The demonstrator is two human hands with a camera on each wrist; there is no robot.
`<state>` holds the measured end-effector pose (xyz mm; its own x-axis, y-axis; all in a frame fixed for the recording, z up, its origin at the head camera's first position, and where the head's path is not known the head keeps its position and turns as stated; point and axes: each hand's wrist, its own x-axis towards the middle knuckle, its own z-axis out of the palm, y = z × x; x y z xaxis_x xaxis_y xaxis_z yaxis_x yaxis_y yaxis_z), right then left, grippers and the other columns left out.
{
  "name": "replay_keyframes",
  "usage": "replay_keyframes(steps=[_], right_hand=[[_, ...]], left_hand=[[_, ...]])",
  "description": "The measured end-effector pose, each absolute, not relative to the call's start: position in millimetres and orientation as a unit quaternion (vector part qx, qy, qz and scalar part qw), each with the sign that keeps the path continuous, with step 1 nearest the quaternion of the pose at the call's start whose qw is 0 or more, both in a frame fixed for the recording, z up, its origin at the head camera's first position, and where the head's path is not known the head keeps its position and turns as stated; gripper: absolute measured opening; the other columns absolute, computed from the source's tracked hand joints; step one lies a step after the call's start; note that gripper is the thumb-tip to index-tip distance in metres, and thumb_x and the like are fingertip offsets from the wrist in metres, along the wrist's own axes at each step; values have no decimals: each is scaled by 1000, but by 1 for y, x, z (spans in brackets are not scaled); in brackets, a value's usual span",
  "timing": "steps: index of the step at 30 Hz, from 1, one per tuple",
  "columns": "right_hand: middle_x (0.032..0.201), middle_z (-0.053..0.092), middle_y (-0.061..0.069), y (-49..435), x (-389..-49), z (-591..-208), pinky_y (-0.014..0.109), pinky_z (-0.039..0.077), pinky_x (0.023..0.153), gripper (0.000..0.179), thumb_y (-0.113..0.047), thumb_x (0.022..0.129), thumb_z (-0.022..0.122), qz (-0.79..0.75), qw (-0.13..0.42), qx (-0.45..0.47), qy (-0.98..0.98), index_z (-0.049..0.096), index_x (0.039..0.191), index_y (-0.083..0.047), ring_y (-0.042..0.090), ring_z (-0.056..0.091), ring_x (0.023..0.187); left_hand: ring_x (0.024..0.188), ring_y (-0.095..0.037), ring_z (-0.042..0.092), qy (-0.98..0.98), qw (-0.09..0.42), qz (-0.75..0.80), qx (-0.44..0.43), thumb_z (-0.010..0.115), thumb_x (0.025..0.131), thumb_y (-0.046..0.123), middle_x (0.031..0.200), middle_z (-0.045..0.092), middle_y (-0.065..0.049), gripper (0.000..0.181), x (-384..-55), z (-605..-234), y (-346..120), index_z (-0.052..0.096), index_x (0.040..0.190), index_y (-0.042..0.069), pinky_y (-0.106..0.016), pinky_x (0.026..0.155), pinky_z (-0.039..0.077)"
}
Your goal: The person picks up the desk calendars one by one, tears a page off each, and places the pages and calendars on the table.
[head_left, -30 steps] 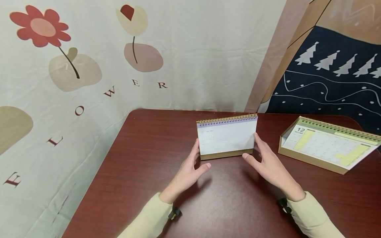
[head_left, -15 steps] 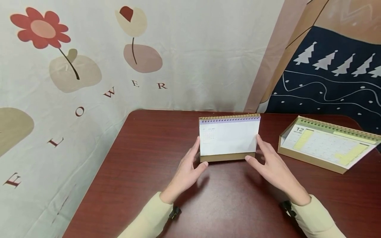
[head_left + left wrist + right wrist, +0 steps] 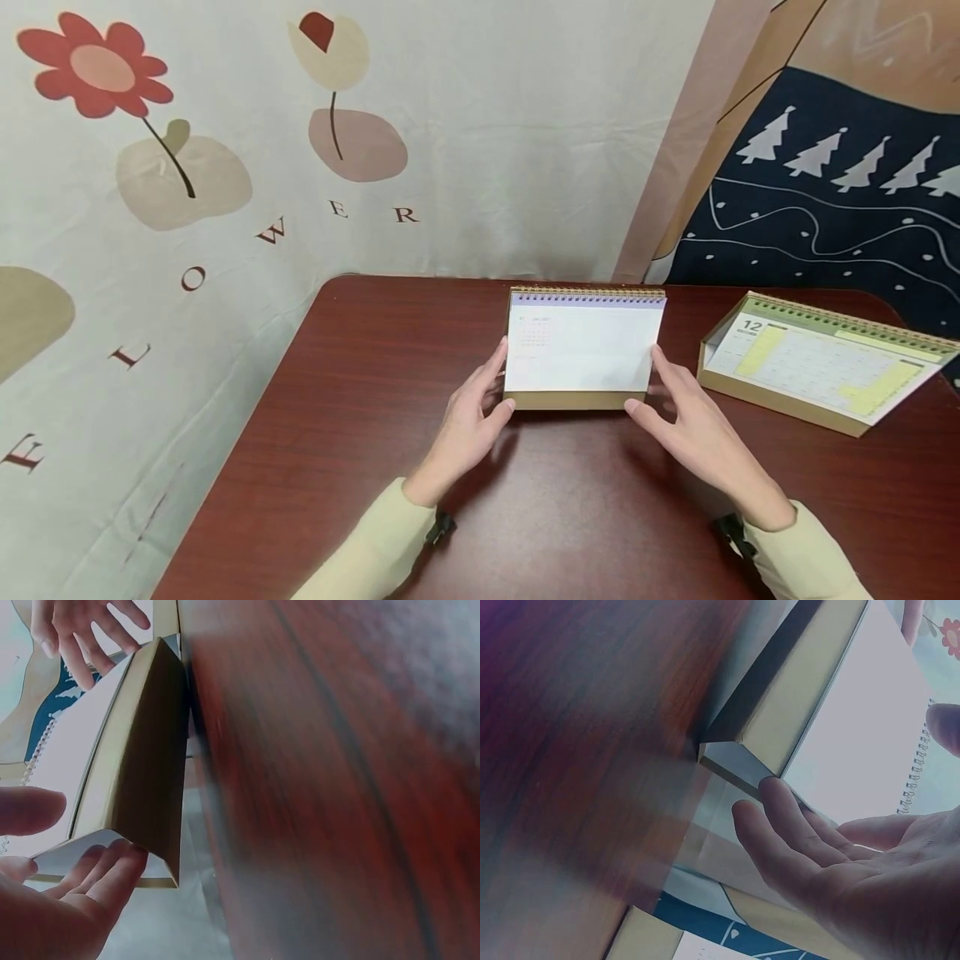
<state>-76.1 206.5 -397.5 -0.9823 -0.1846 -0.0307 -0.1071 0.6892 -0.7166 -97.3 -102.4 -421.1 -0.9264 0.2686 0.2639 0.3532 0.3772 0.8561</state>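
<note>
"How was the person posed in the head view?"

"Both forearms reached forward in pale sleeves. The left hand met the spiral calendar at its left end, the right hand at its right end. Their fingers lay fairly straight along the sides, thumbs spread away toward the lower front corners, so it was held between the pair."

"Where was it, and how did it look?"

"At the far half of the dark red counter, left of a second calendar. Its page was white below a purple band, with a small, faint month grid at upper left, a gold-coloured coil along the top and a brown card strip beneath."

"What did the left wrist view add?"

"The left thumb stood off in front of the page while the fingers, slightly bent, reached to the stand's hollow end. The right hand showed beyond, fingers parted. The card's darker underside faced the counter; I couldn't tell whether any edge rested there."

"And the right wrist view?"

"The right hand's fingers were loosely extended, one fingertip at the edge near the strip, the thumb well apart from them. The page looked washed-out white, its coil running along the edge."
</note>
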Motion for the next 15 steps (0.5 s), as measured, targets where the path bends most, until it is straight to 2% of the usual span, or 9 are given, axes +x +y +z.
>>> replay_keyframes(steps=[5,10,15], right_hand=[[157,35,25,206,-75,-397,61,51,98,89,-48,102,60,-387,51,-81,917,11,167,-11,42,57,128],[156,35,24,207,-75,-397,61,52,98,88,-47,103,60,-391,50,-84,915,12,167,-11,42,58,127],[156,36,24,207,-75,-397,61,52,98,88,-46,103,60,-393,51,-84,914,12,167,-10,42,58,127]], left_hand=[[122,-32,64,-821,50,-537,-187,64,91,-11,153,51,-16,81,-99,-421,-103,37,162,16,-38,100,54],[108,-32,69,-816,44,-552,-165,65,91,-13,148,57,-16,81,-101,-421,-101,41,160,20,-36,91,59],[101,-27,73,-810,29,-566,-152,65,92,-12,124,72,-17,81,-104,-422,-100,41,160,24,-34,90,59]])
